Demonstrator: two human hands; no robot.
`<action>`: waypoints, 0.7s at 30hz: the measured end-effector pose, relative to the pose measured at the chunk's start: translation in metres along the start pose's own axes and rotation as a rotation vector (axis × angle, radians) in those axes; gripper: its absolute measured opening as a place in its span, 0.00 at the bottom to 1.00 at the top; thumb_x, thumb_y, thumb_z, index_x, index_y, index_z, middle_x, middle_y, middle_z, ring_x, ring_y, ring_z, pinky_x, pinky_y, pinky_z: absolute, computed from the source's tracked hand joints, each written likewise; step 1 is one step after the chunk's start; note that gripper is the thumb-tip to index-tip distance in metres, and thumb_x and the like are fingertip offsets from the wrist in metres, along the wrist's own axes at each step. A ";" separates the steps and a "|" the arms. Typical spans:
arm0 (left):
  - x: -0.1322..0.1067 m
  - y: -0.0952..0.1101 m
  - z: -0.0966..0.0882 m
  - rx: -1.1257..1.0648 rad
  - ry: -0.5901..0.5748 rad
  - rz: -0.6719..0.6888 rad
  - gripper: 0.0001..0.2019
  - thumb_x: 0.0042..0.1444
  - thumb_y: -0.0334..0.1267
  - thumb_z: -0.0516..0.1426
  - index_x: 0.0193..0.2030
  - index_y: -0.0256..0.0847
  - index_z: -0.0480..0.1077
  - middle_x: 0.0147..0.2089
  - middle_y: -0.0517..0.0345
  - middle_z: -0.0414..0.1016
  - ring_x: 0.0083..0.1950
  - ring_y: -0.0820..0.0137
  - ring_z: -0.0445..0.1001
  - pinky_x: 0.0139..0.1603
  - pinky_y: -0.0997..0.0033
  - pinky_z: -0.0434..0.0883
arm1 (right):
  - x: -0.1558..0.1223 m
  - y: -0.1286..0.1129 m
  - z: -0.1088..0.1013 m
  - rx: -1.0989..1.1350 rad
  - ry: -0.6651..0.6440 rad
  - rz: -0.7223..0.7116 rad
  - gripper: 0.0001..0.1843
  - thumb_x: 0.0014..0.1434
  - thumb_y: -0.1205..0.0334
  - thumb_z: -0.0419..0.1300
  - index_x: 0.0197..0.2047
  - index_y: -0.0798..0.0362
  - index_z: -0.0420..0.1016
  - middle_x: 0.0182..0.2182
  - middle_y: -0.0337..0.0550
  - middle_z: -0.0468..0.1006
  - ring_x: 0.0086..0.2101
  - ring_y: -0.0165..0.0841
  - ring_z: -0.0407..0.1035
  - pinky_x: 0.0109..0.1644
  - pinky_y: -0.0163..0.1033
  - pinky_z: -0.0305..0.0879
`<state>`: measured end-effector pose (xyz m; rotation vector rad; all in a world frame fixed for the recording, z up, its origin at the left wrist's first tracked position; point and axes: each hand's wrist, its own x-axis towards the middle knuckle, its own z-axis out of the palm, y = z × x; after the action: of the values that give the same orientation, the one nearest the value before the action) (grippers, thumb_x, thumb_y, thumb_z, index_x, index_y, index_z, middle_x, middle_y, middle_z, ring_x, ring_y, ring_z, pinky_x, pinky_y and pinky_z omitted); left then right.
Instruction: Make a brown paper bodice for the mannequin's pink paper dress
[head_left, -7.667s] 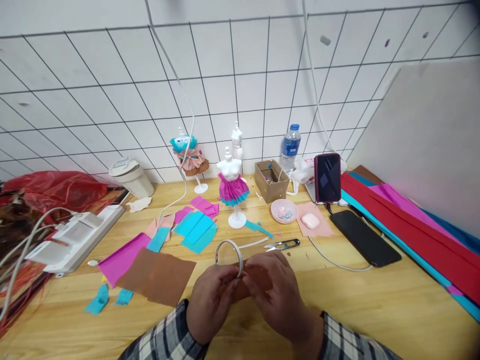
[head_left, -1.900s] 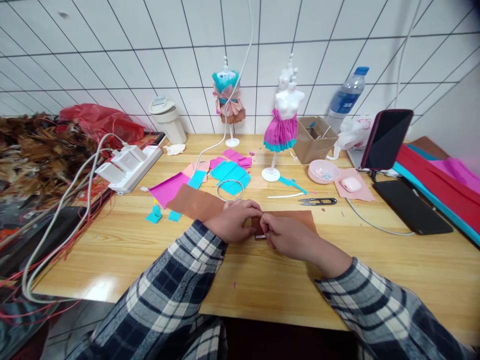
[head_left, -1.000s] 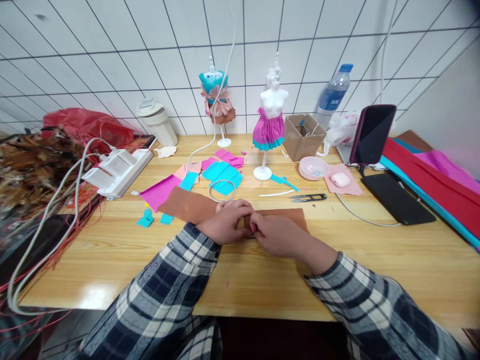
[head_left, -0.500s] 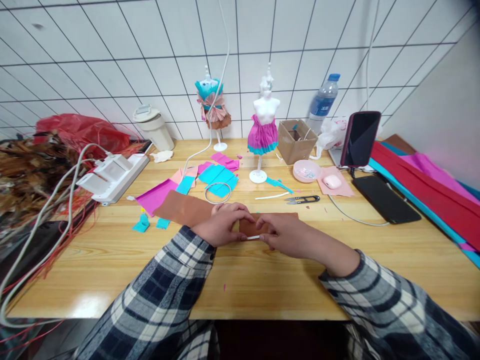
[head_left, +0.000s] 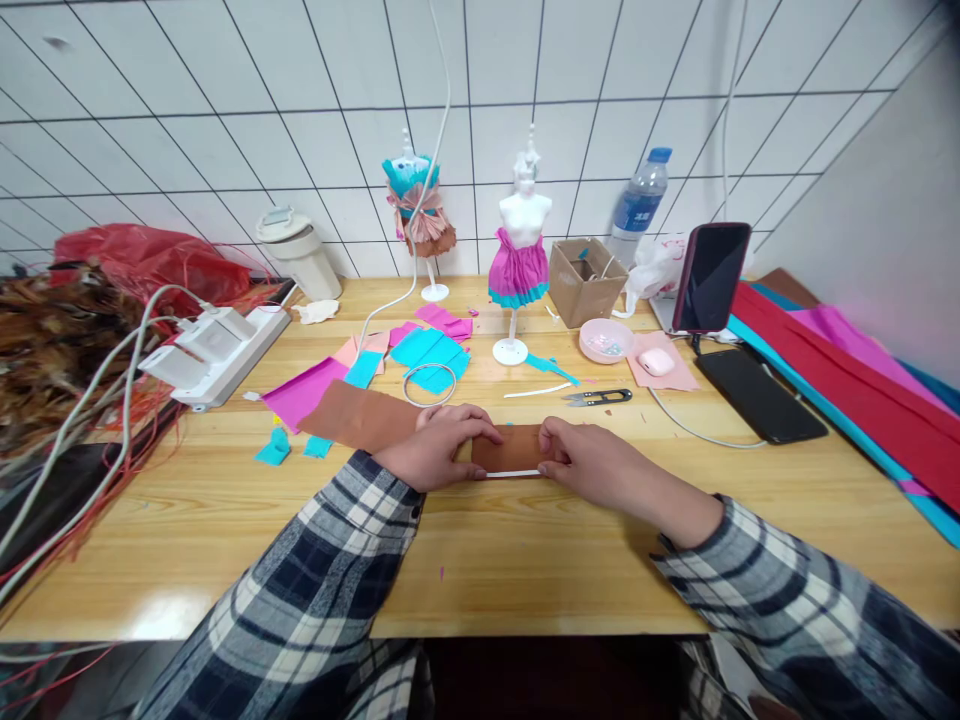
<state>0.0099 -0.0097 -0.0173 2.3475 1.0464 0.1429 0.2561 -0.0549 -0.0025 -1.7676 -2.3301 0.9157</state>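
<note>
A long brown crepe-like paper strip (head_left: 510,447) lies across the table in front of me. Along its near edge runs a narrow white strip (head_left: 514,474). My left hand (head_left: 439,450) is closed over the middle of the paper, its thumb at the white strip's left end. At the right end, my right hand (head_left: 596,465) pinches the paper's near edge together with the white strip, thumb and forefinger touching. The right end of the paper is hidden under that hand. Beyond the paper sits a thin ring (head_left: 429,402).
Thread snips (head_left: 600,398) and a loose white strip (head_left: 536,390) lie behind the paper. Farther back stand a mini mannequin in a pink skirt (head_left: 519,270), a dressed mannequin (head_left: 429,215), a brown box (head_left: 587,285) and a pink bowl (head_left: 604,345). A power strip (head_left: 232,355) is left.
My right hand has slid right along the near edge of the brown paper, and more of the white strip shows between my hands. My left hand stays on the paper.
</note>
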 end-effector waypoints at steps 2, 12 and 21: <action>0.000 0.000 0.000 0.003 -0.005 -0.006 0.20 0.50 0.39 0.65 0.51 0.53 0.71 0.58 0.58 0.69 0.62 0.57 0.63 0.64 0.46 0.48 | 0.001 0.000 0.000 -0.015 0.001 0.004 0.07 0.57 0.61 0.59 0.38 0.49 0.64 0.31 0.36 0.75 0.30 0.31 0.66 0.30 0.35 0.50; 0.000 0.002 -0.002 0.004 -0.006 -0.006 0.19 0.50 0.39 0.65 0.50 0.53 0.71 0.58 0.57 0.69 0.61 0.57 0.64 0.64 0.46 0.49 | 0.002 0.000 0.001 -0.079 0.000 0.028 0.08 0.56 0.59 0.60 0.33 0.49 0.64 0.31 0.36 0.74 0.31 0.31 0.65 0.30 0.35 0.50; -0.001 0.030 0.005 -0.062 0.238 0.198 0.15 0.55 0.35 0.59 0.50 0.46 0.71 0.57 0.51 0.68 0.60 0.59 0.64 0.61 0.54 0.59 | 0.005 0.005 0.005 -0.048 0.026 -0.042 0.07 0.55 0.61 0.60 0.32 0.50 0.63 0.28 0.36 0.74 0.30 0.31 0.65 0.30 0.34 0.50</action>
<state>0.0304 -0.0285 -0.0060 2.4154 0.8996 0.5328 0.2569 -0.0518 -0.0110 -1.7301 -2.3833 0.8322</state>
